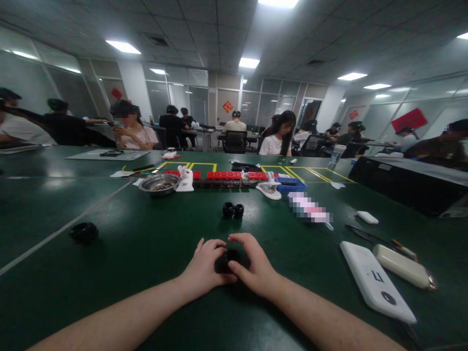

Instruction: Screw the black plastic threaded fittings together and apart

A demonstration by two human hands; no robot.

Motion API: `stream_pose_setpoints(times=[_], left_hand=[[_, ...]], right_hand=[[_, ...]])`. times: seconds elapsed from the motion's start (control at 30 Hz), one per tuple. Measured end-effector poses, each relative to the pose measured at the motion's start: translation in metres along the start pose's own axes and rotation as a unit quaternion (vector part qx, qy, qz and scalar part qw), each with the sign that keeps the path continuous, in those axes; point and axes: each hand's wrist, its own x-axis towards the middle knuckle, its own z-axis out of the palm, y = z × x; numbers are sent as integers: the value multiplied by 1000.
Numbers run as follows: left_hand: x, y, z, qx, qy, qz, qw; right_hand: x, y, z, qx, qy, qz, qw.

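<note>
A small black round part (233, 256) stands on the green table close in front of me, partly hidden by my fingers. My left hand (204, 262) curls round its left side, thumb low in front and fingers at the back. From the right, my right hand (259, 265) closes on the same part, its thumb against the near face and its forefinger arched over behind. Two similar black round parts (228, 210) sit side by side just beyond my hands. Another black round piece (84, 233), wider and lower, lies off to the left.
A metal bowl (155, 186) of small pieces, white clamps (269, 186), red strips (224, 175) and a blue tray (291, 185) line the back. To the right lie a white device (376, 280), a cream cylinder (404, 267), pliers and a black box (409, 183). People sit beyond.
</note>
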Motion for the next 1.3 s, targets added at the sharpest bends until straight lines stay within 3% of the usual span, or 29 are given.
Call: stream_pose_setpoints(times=[0.1,0.27,0.5,0.7,0.93,1.03,1.17,1.3], left_hand=[[1,0,1,3,-2,2,1000],[1,-2,2,7,2,3,1000],[0,-1,1,4,-1,9,1000],[1,-3,2,-2,-4,9,1000],[0,-1,1,-1,-1,12,1000],[1,-2,1,-2,-9,9,1000],[2,-4,3,-1,-4,5,1000],[2,-4,3,4,-7,8,1000]], right_hand=[[1,2,2,-23,4,35,999],[0,0,0,40,-44,7,998],[0,6,6,-10,15,80,997],[1,5,0,55,-79,29,995],[1,8,3,14,-12,80,997],[1,9,6,6,-24,90,996],[0,5,3,58,-80,35,994],[0,5,2,41,-50,35,997]])
